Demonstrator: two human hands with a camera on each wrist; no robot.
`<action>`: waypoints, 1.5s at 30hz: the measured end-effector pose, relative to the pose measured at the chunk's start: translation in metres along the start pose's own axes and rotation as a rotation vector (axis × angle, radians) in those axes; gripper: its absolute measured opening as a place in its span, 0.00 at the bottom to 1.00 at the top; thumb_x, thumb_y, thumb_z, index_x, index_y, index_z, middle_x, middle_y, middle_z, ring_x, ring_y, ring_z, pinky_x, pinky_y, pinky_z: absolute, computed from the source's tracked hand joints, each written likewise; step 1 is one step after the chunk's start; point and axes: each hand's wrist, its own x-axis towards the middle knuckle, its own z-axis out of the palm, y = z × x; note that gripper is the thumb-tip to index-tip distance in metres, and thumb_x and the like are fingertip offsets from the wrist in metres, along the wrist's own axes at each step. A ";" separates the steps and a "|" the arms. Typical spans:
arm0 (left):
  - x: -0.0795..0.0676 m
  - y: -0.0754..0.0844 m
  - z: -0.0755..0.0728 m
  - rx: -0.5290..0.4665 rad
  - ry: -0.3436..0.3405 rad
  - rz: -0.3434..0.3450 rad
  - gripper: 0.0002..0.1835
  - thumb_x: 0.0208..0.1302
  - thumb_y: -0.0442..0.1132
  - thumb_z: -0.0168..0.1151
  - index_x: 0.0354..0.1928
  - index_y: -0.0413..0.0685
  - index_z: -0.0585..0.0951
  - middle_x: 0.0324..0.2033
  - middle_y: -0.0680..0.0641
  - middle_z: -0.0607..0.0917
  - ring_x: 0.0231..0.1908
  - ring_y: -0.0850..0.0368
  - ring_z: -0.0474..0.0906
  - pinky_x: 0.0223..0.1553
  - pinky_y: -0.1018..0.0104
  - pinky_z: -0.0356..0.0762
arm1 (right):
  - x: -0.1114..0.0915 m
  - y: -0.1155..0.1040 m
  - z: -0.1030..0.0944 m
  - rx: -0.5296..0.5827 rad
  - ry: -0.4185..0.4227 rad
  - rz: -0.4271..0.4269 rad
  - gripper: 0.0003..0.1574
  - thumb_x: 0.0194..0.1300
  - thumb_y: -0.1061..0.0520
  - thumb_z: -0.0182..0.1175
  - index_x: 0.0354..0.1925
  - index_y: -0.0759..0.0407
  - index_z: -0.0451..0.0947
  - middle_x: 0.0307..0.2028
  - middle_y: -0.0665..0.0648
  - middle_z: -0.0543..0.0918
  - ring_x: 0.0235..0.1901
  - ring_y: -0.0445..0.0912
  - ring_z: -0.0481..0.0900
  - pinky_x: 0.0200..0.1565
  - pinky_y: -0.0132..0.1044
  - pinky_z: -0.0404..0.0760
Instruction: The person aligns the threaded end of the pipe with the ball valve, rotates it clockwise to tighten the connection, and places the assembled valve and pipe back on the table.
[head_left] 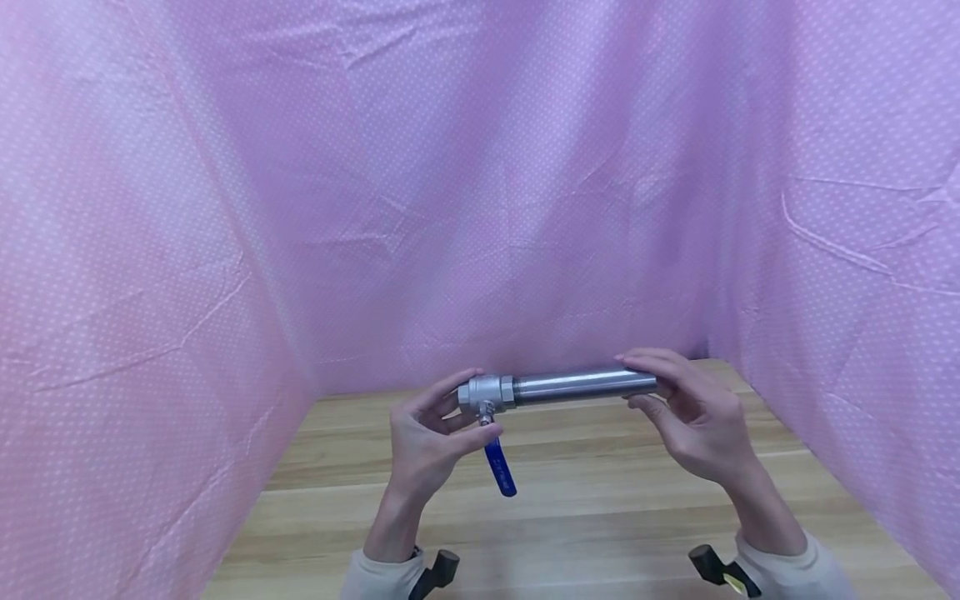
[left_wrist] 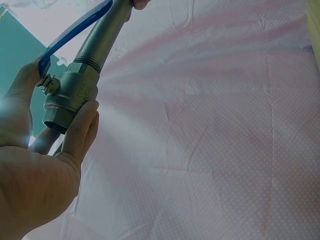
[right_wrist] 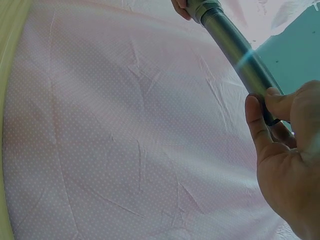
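Note:
A silver ball valve (head_left: pixel 486 392) with a blue lever handle (head_left: pixel 500 468) is joined at its right end to a straight steel pipe (head_left: pixel 585 386). My left hand (head_left: pixel 431 442) grips the valve body, thumb at the lever's base and fingers behind. In the left wrist view the valve's threaded joint with the pipe (left_wrist: pixel 105 37) shows above the fingers. My right hand (head_left: pixel 697 417) pinches the pipe's far end between thumb and fingers, as the right wrist view shows too. Valve and pipe are held nearly level above the table.
Below the hands lies a wood-grain table (head_left: pixel 570 508). Pink dotted cloth (head_left: pixel 480 208) hangs behind it and on both sides. Dark camera mounts (head_left: pixel 442 571) sit at both wrists, beside the light sleeves (head_left: pixel 382 577).

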 end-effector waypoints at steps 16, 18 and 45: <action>0.000 0.001 -0.001 0.009 -0.015 0.027 0.39 0.49 0.15 0.82 0.67 0.23 0.82 0.60 0.48 0.95 0.57 0.58 0.94 0.60 0.54 0.95 | 0.000 -0.002 0.001 -0.002 0.014 -0.018 0.25 0.70 0.76 0.72 0.53 0.97 0.74 0.58 0.67 0.88 0.53 0.45 0.90 0.55 0.28 0.94; 0.000 0.001 -0.001 0.008 -0.012 0.019 0.39 0.48 0.14 0.82 0.67 0.23 0.82 0.59 0.50 0.95 0.56 0.59 0.94 0.60 0.54 0.95 | 0.000 -0.002 0.001 0.009 0.014 -0.017 0.25 0.69 0.76 0.72 0.53 0.98 0.74 0.58 0.67 0.88 0.53 0.45 0.90 0.55 0.28 0.94; 0.000 0.001 -0.002 0.027 -0.015 0.008 0.37 0.51 0.15 0.80 0.67 0.26 0.83 0.57 0.48 0.95 0.53 0.57 0.96 0.54 0.54 0.98 | -0.006 -0.001 -0.004 -0.111 0.019 0.047 0.27 0.74 0.67 0.73 0.53 0.94 0.76 0.54 0.63 0.89 0.48 0.41 0.86 0.51 0.21 0.89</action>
